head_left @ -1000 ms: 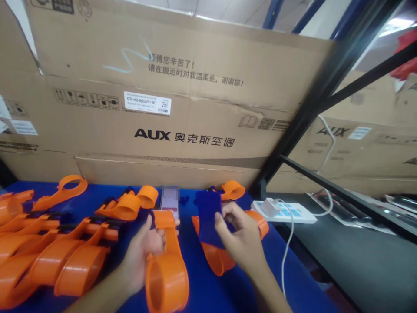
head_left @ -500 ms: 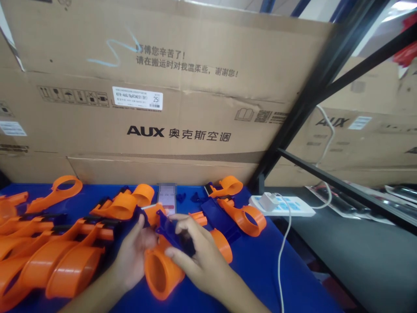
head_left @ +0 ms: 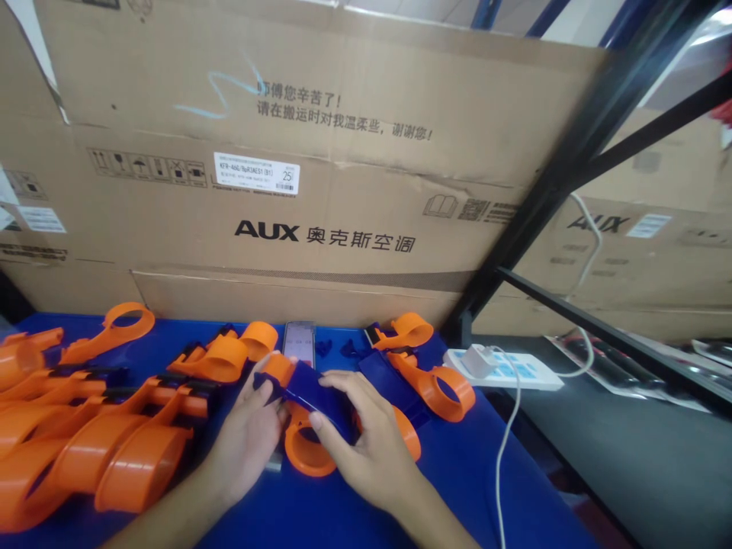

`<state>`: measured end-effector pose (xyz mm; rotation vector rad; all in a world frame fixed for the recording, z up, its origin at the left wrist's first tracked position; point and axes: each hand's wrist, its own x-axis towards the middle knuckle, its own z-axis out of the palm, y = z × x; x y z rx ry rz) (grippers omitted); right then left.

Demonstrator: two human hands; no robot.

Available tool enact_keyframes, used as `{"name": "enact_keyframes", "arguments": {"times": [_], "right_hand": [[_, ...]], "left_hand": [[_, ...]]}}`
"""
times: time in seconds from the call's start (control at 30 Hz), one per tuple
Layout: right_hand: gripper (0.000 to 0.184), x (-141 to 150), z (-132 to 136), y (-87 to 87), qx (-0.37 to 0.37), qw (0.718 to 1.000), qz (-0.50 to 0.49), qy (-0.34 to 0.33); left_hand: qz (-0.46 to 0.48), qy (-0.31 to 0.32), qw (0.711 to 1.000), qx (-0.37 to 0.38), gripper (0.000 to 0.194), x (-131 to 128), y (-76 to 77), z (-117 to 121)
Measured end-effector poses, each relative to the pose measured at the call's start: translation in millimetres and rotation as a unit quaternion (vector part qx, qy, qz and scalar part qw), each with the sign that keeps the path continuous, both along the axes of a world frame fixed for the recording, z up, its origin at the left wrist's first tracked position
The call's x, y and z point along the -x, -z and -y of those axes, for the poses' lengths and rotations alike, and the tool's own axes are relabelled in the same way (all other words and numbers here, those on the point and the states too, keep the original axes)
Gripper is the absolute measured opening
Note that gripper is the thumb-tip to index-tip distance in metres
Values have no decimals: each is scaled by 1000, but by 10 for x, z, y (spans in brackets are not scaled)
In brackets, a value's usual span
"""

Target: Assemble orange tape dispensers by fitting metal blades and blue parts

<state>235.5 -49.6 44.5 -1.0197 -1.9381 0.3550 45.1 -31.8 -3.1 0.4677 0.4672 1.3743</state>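
Observation:
Between my hands is an orange plastic tape dispenser [head_left: 309,450] with its round hub facing down toward me. My left hand [head_left: 245,442] is closed around its head end, the thumb against a small dark blue part [head_left: 268,385]. A dark blue curved plate [head_left: 317,396] lies over the dispenser, gripped by my right hand [head_left: 371,446] with the thumb on the near edge and fingers on the far one. Whether the plate is fastened to the dispenser I cannot tell. Just beyond my right hand, another orange hub [head_left: 406,435] is partly hidden.
Several orange dispensers [head_left: 142,465] are lined up at the left of the blue tabletop [head_left: 457,488]. Behind my hands lie a phone [head_left: 300,343] and small dark blue pieces [head_left: 350,349]. A dispenser [head_left: 446,393], white power strip [head_left: 529,371] and cable are at right; a cardboard box [head_left: 343,183] stands behind.
The dispenser has been turned in my hands: its hub swung away and the blue plate now shows its broad smooth face. The camera view has shifted slightly left.

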Motion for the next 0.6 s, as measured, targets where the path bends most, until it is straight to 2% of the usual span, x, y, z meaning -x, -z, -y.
{"name": "enact_keyframes", "arguments": {"times": [0.37, 0.6], "right_hand": [[29, 3, -10, 14, 29, 1000, 6, 0], [51, 9, 53, -50, 75, 997, 17, -17]], "left_hand": [[0, -4, 1000, -7, 74, 2, 5, 32], [2, 25, 999, -32, 77, 81, 25, 62]]}}
